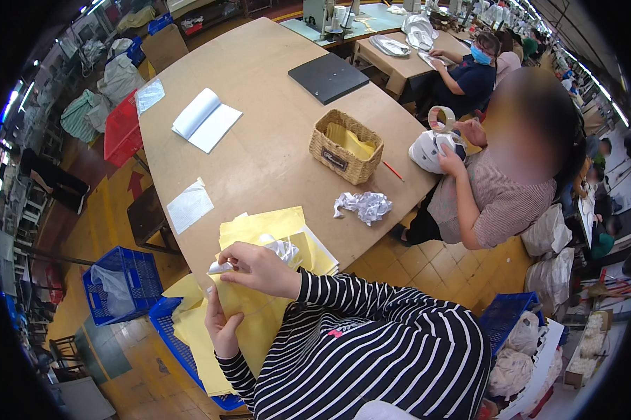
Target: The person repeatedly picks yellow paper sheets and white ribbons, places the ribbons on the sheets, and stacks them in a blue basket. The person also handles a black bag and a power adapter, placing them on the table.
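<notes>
My right hand [263,269] is bent over the table's near corner, fingertips pinched at a small white piece [219,267]. Just below it, my left hand [222,327] has its index finger stretched up and its thumb apart, beside a yellow sheet [259,325]. A speck of white shows at the left fingertip. Behind my right hand lies a stack of yellow paper [263,222] with white sheets under it and crumpled white strips [285,250] on top. More yellow sheets [196,336] spread over a blue crate [165,315] at my left.
On the brown table [273,140] are a wicker basket [347,147], crumpled white paper [364,207], an orange pencil [393,171], an open notebook [207,120] and a black board [328,78]. At right a co-worker holds a white shoe [431,150] and a tape roll [441,119]. Blue crates stand nearby.
</notes>
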Demonstrator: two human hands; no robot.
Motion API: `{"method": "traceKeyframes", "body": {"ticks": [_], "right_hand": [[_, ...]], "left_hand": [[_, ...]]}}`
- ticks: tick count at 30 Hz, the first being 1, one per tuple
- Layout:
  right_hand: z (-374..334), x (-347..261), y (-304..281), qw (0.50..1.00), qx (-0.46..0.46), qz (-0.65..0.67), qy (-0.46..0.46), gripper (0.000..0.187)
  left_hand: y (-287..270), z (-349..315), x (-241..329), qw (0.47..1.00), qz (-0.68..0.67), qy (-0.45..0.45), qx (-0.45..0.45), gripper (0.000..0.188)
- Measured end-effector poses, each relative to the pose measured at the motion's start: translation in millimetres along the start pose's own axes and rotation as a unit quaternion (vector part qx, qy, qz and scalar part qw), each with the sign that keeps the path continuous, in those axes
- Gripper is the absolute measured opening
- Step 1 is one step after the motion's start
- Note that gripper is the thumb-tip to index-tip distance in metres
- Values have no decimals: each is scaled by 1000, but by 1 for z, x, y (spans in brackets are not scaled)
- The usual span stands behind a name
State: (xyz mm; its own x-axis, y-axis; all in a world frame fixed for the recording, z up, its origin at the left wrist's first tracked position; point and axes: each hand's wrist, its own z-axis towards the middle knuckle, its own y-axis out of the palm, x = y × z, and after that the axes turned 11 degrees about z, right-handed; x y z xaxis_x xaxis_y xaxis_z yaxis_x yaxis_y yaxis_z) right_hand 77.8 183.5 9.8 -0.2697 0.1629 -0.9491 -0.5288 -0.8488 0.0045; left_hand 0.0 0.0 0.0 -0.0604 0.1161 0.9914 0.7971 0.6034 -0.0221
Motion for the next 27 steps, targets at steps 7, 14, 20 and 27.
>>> {"method": "traceKeyframes", "body": {"ticks": [7,14,20,27], "right_hand": [[6,1,7,995,54,78,33,20],[6,22,-5,934,121,312,128,13],[2,24,-12,874,163,437,136,11],[6,13,-19,852,178,481,107,10]], "left_hand": [[-6,7,-4,999,6,36,13,83],[-11,4,-12,998,-40,25,35,80],[-9,-2,-16,994,-72,35,77,77],[-39,-4,-16,997,-28,33,57,58]]}}
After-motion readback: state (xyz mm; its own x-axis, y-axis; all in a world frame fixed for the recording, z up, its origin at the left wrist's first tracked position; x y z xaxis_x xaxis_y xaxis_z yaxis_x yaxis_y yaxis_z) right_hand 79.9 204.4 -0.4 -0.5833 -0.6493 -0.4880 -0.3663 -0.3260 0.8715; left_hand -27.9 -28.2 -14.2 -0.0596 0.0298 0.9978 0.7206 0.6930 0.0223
